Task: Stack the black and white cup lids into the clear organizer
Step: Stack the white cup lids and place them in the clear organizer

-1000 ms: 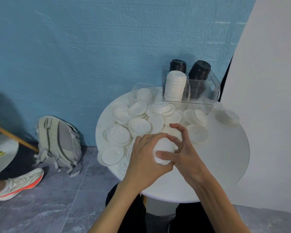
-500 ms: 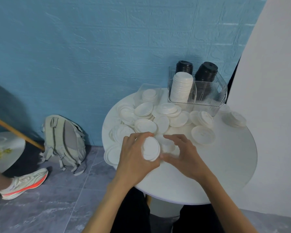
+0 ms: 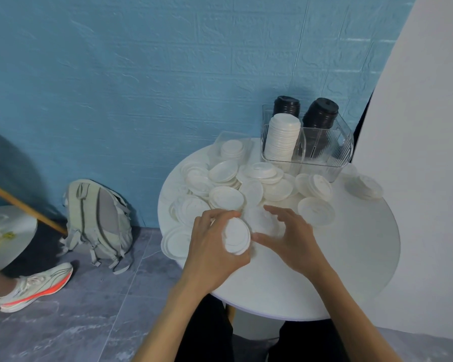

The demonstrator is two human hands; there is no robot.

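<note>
Left hand [image 3: 215,246] grips white lids [image 3: 236,236]; right hand [image 3: 290,236] spread.

Likely a café back corner: blue brick-pattern wall [image 3: 141,74], small round table [image 3: 351,257], heaped cup lids [image 3: 225,197].

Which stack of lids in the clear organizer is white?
The front-left stack in the clear organizer; the two stacks behind it are black.

- I see matt white plastic lids [image 3: 226,197] on a smooth white table [image 3: 356,257].
- The organizer [image 3: 324,150] looks like clear, glossy, ribbed plastic.
- Black lids [image 3: 322,111] have a slight sheen.
- The backpack [image 3: 97,220] is grey cloth.
- The wall [image 3: 141,74] looks rough and blue.
</note>
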